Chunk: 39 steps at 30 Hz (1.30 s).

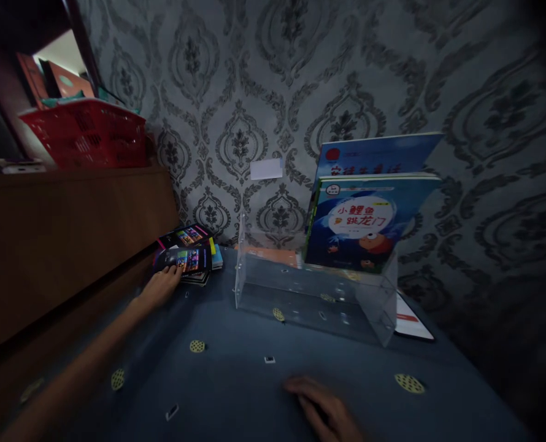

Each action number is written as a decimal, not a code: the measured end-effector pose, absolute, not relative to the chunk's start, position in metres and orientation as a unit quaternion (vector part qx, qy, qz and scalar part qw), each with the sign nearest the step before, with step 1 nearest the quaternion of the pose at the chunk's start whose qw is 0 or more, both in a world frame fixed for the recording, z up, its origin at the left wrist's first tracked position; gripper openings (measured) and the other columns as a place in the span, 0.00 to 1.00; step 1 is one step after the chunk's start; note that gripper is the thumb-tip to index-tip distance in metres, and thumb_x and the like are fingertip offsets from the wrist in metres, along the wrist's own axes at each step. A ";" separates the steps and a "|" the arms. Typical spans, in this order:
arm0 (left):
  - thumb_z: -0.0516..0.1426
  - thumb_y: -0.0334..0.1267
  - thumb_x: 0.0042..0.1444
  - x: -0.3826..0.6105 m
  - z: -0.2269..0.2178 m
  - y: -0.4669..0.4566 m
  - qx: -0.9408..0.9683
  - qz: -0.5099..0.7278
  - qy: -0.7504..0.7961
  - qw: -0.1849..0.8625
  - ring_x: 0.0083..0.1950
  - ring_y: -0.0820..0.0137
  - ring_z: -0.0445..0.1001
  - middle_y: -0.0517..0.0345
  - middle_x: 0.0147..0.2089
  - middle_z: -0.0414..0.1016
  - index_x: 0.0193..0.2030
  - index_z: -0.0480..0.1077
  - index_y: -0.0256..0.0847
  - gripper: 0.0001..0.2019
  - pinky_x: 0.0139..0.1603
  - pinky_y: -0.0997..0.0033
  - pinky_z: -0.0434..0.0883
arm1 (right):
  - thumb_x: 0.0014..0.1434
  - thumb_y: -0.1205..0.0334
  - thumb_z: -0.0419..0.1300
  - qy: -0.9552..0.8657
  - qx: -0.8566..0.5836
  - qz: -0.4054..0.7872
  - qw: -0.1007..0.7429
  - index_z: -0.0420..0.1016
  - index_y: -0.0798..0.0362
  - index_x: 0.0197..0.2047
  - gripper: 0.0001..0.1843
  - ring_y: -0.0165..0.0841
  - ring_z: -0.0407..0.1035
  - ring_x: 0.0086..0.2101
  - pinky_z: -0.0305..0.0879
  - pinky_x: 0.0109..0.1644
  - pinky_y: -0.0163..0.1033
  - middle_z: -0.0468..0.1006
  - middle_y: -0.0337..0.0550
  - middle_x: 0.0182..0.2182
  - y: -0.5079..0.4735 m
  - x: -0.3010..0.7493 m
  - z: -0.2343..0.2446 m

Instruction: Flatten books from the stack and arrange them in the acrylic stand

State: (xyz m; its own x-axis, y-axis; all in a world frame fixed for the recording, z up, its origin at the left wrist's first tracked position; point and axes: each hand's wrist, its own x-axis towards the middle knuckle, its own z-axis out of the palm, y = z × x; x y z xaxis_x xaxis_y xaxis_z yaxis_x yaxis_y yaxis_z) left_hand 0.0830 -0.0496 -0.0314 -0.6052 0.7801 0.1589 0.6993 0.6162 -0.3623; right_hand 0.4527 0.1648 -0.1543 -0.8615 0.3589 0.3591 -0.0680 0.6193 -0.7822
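My left hand reaches far left to a stack of dark-covered books lying on the blue cloth, its fingertips on the top book's near edge. Whether it grips the book is unclear. My right hand rests on the cloth at the bottom, fingers lying flat and holding nothing. A clear acrylic book stand stands ahead of it. Two blue picture books stand upright in the stand's right part, leaning toward the wall.
A brown wooden cabinet rises at the left, with a red basket of books on top. A patterned grey wall lies behind. A flat white-and-red book lies behind the stand's right end. The blue patterned cloth covers the surface.
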 end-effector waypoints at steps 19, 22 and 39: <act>0.45 0.21 0.58 0.204 -0.112 -0.135 -0.552 0.129 -0.821 0.064 0.69 0.55 0.61 0.43 0.69 0.62 0.68 0.60 0.40 0.31 0.64 0.55 0.67 | 0.65 0.65 0.49 -0.870 -0.042 0.451 0.197 0.79 0.51 0.46 0.16 0.38 0.75 0.47 0.72 0.53 0.47 0.81 0.49 0.44 0.154 0.453 -0.126; 0.48 0.23 0.58 0.228 -0.114 -0.133 -0.607 0.107 -0.785 0.063 0.71 0.54 0.59 0.45 0.71 0.59 0.70 0.58 0.41 0.32 0.65 0.55 0.65 | 0.65 0.67 0.49 -0.874 -0.035 0.440 0.202 0.79 0.52 0.46 0.17 0.38 0.74 0.47 0.71 0.53 0.48 0.81 0.49 0.45 0.152 0.453 -0.125; 0.50 0.34 0.68 0.247 -0.093 0.000 -0.800 -0.080 -0.588 -0.090 0.75 0.62 0.49 0.51 0.73 0.55 0.71 0.52 0.48 0.26 0.74 0.44 0.45 | 0.66 0.69 0.51 -0.936 -0.137 0.233 0.225 0.77 0.52 0.49 0.16 0.40 0.71 0.47 0.67 0.56 0.53 0.78 0.49 0.45 0.163 0.472 -0.118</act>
